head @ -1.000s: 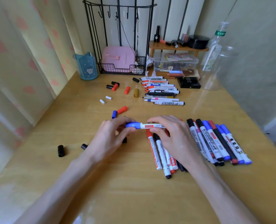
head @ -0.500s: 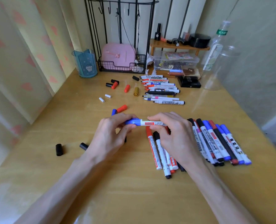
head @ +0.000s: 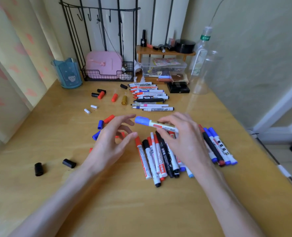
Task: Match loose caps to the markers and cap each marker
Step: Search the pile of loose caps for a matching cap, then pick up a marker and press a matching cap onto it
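Evidently capped, the blue marker (head: 158, 126) is pinched by the fingers of the right hand (head: 184, 142) above the near pile of capped markers (head: 158, 159), likely bound there; the left hand (head: 109, 146) hovers beside it, fingers spread, free for loose caps (head: 114, 97).

blue-capped marker (head: 156, 124) — lifted, near-level

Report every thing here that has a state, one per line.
Left hand: open, holds nothing.
Right hand: grips the blue marker.
The blue marker: capped, held above the table.
Far row of markers: uncapped, tips bare.
Near pile of markers: capped where visible.
Loose caps: off, lying on the table.
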